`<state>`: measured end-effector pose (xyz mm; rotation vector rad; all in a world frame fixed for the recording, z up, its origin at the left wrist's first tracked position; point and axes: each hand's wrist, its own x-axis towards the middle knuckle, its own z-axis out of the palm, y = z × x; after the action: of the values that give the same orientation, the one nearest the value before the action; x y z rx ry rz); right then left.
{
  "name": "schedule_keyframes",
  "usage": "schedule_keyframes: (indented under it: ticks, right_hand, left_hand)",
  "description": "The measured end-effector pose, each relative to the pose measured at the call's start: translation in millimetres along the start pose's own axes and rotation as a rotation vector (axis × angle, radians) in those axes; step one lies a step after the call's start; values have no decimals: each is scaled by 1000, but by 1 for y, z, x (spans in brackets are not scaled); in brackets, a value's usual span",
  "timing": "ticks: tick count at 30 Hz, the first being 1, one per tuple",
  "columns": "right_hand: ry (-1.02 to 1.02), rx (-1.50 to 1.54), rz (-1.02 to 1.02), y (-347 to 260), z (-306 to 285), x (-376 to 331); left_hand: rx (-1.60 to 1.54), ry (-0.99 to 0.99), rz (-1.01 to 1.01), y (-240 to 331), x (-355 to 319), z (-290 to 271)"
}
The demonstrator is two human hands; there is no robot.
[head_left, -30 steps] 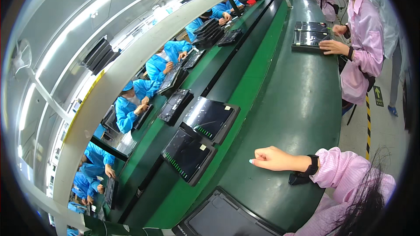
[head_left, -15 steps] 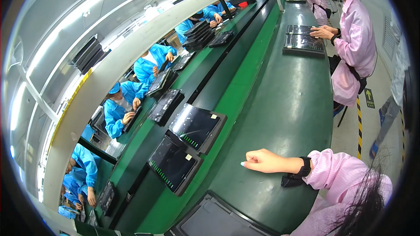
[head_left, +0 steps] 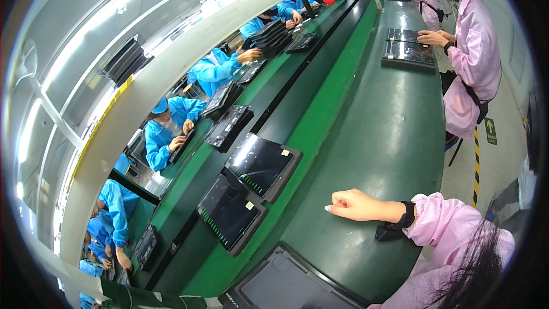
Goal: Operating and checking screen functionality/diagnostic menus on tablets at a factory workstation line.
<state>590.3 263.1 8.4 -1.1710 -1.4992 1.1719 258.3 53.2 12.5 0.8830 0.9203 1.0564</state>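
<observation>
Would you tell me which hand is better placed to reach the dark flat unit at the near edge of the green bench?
Probably the right. The right hand rests as a closed, empty fist on the green bench, just above the dark flat unit. The left hand is not in view.

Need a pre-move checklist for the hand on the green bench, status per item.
1. Right hand free: ok, curled, resting on the green bench, holding nothing.
2. Black wristband on: ok.
3. Nearest tablet flat, screen up: ok, apart from the hand.
4. Grey tray contents: cannot tell, cut off by the picture's edge.
5. Left hand free: cannot tell, out of view.
</observation>
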Motion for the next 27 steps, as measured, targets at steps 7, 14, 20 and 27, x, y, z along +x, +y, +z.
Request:
schedule_keyframes:
  ticks: [7, 14, 20, 27]
  right_hand:
    - [-2, 3, -40, 2, -9, 3]
    - [-5, 15, -46, 5, -19, 7]
    - [-5, -15, -50, 6, -28, 8]
    - [-32, -12, -17, 8, -39, 10]
  left_hand:
    - [294, 242, 131, -15, 28, 35]
    - [343, 306, 123, -5, 41, 63]
    - [371, 340, 125, -7, 45, 73]
    - [400, 373, 121, -8, 51, 86]
